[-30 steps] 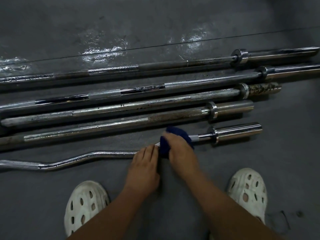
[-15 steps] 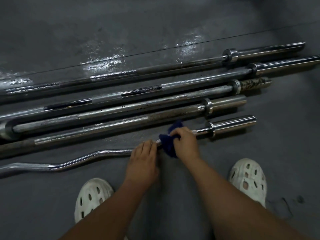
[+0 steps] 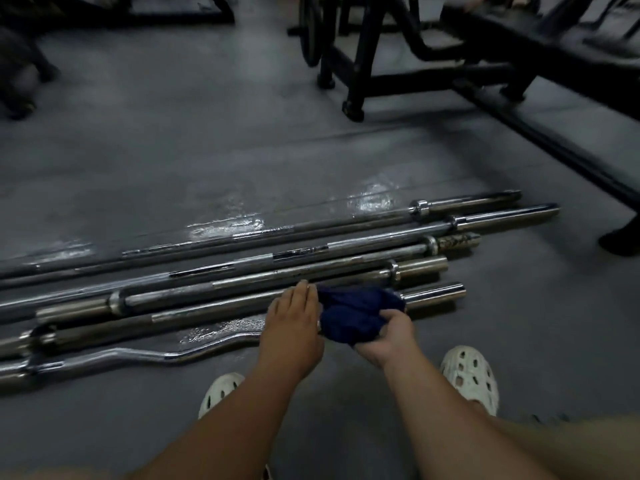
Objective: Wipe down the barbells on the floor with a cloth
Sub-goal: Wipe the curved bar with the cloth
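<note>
The right hand (image 3: 388, 336) lies palm up with its fingers curled round a bunched dark blue cloth (image 3: 356, 313), holding it from below. The cloth covers the curl bar (image 3: 138, 356) where its shaft meets the right-end sleeve. The left hand (image 3: 292, 327) lies flat, fingers straight and together, just left of the cloth and touching its edge; it holds nothing, and whether it presses on the curl bar beneath cannot be told.

The curl bar is the bar nearest the person. Its wavy chrome shaft runs left from the cloth, and its shiny sleeve sticks out to the cloth's right. Beyond the cloth five straight barbells (image 3: 311, 268) lie side by side on the grey floor (image 3: 173, 150), roughly parallel to the curl bar, their right sleeves staggered; one of those sleeves looks rusty.

On the near side of the cloth, two white perforated shoes (image 3: 472, 377) stand on the floor, one beside each forearm. Far beyond the cloth, past the barbells, stand black equipment frames (image 3: 381, 77) and an upright weight plate (image 3: 310, 32), blurred.
</note>
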Demonstrator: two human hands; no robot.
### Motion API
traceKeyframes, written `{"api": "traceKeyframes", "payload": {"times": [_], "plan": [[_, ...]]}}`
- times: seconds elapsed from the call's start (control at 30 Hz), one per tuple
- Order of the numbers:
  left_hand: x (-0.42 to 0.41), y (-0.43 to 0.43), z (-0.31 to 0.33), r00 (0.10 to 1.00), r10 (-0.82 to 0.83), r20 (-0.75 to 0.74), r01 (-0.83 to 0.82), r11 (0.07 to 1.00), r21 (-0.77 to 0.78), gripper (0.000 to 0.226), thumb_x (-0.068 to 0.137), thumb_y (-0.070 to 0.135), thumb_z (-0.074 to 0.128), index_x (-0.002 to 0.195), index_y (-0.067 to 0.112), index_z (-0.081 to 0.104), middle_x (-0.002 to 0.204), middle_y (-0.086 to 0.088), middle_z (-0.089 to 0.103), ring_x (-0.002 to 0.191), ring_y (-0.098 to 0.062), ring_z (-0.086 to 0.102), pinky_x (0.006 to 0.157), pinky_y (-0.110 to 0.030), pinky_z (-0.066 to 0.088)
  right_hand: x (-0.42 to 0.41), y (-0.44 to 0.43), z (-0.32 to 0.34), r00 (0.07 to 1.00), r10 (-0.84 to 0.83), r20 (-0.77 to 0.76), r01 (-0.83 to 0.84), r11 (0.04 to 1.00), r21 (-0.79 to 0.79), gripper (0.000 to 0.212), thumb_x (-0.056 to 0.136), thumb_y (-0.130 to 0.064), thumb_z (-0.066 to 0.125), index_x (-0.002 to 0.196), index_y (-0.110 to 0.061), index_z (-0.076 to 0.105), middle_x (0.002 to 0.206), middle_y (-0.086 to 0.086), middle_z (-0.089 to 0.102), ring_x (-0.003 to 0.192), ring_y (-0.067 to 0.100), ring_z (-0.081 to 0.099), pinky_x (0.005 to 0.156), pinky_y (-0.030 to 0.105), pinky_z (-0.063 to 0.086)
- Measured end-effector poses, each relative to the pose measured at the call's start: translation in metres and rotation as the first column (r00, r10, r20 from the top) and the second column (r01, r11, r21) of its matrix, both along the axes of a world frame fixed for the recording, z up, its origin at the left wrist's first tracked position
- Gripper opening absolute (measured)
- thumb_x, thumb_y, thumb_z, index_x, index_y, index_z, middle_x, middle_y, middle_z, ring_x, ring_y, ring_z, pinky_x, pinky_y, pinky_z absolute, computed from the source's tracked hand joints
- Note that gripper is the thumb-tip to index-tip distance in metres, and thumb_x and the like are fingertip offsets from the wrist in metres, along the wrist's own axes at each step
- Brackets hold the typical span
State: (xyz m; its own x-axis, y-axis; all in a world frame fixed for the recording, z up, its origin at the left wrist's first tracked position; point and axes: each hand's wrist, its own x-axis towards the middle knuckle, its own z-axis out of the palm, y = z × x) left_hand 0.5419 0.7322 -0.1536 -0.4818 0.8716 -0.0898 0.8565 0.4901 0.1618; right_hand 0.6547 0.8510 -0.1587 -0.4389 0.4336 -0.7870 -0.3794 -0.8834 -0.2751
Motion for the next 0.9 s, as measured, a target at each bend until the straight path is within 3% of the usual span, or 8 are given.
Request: {"api": "traceKeyframes", "payload": {"times": [0.1,0.2,0.4,0.5,0.67,0.77,0.83,0.9], "plan": [[0.003,-0.017,0.012,0.999,0.015,-0.046,-0.015,1.0,0.002,0.082,0.092,0.031,0.047,0.158,0.015,0.002,0.166,-0.005,0.001,0.151,-0.026,0.007,0.122,-0.04,0.011,0.003,-0.008,0.015,1.0,-0.017,-0.019,0.018,0.999,0.029,0.031,0.095,-0.02,0.043,0.119,-0.013,0.061,0.091,0.016,0.073,0.089,0.033,0.063,0.066,0.035,0.056],[0.004,-0.032,0.007,0.998,0.047,-0.029,-0.048,0.998,-0.033,0.082,0.09,0.027,0.046,0.158,0.014,0.002,0.166,-0.005,0.002,0.151,-0.026,0.007,0.122,-0.04,0.011,0.002,-0.009,0.021,1.0,0.015,-0.002,-0.015,0.999,0.045,0.023,0.093,-0.025,0.051,0.111,-0.018,0.063,0.097,0.014,0.071,0.093,0.031,0.064,0.07,0.036,0.056],[-0.008,-0.043,-0.033,0.997,0.068,0.034,-0.063,0.989,-0.135,0.081,0.089,0.025,0.046,0.158,0.014,0.004,0.165,-0.007,0.005,0.15,-0.027,0.01,0.121,-0.04,0.01,-0.018,0.0,-0.011,0.987,0.133,0.088,-0.138,0.989,0.051,0.03,0.093,-0.025,0.052,0.118,-0.011,0.063,0.102,0.015,0.073,0.087,0.032,0.071,0.057,0.036,0.059],[-0.018,-0.032,-0.057,0.992,0.08,0.093,-0.068,0.989,-0.13,0.078,0.091,0.027,0.046,0.158,0.013,0.008,0.164,-0.006,0.009,0.148,-0.026,0.013,0.12,-0.039,0.014,-0.029,0.009,-0.03,0.975,0.132,0.18,-0.145,0.987,0.062,0.021,0.095,-0.023,0.049,0.104,-0.011,0.064,0.077,0.011,0.075,0.074,0.028,0.07,0.049,0.028,0.055],[-0.022,-0.006,-0.099,0.975,0.079,0.207,-0.04,0.982,-0.187,0.076,0.092,0.028,0.048,0.157,0.014,0.011,0.162,-0.006,0.012,0.147,-0.025,0.016,0.12,-0.039,0.017,-0.053,0.042,-0.08,0.836,0.088,0.542,-0.249,0.94,0.231,0.036,0.091,-0.02,0.057,0.125,-0.007,0.057,0.109,0.013,0.067,0.095,0.028,0.064,0.074,0.035,0.052],[-0.021,0.0,-0.115,0.956,0.094,0.278,-0.044,0.983,-0.179,0.081,0.077,0.025,0.064,0.151,0.009,0.032,0.153,-0.009,0.034,0.138,-0.028,0.037,0.113,-0.042,0.036,-0.06,0.063,-0.106,0.528,-0.047,0.848,-0.591,0.697,0.406,0.027,0.092,-0.012,0.055,0.118,-0.004,0.057,0.114,0.012,0.057,0.102,0.03,0.056,0.082,0.031,0.04],[-0.023,0.003,-0.128,0.951,0.07,0.301,-0.029,0.99,-0.14,0.084,0.057,0.026,0.073,0.137,0.006,0.053,0.137,-0.012,0.054,0.12,-0.03,0.056,0.096,-0.043,0.051,-0.064,0.061,-0.129,0.319,-0.147,0.936,-0.828,0.438,0.351,0.023,0.089,-0.01,0.058,0.106,0.005,0.063,0.12,0.02,0.053,0.11,0.037,0.053,0.09,0.03,0.036],[-0.029,0.003,-0.139,0.955,0.054,0.292,-0.012,0.989,-0.145,0.083,0.054,0.029,0.068,0.133,0.005,0.057,0.133,-0.013,0.059,0.116,-0.031,0.06,0.093,-0.045,0.054,-0.072,0.035,-0.163,0.204,-0.182,0.962,-0.963,0.136,0.231,0.028,0.083,-0.016,0.06,0.1,0.005,0.068,0.125,0.023,0.052,0.115,0.04,0.046,0.1,0.032,0.033]]}}
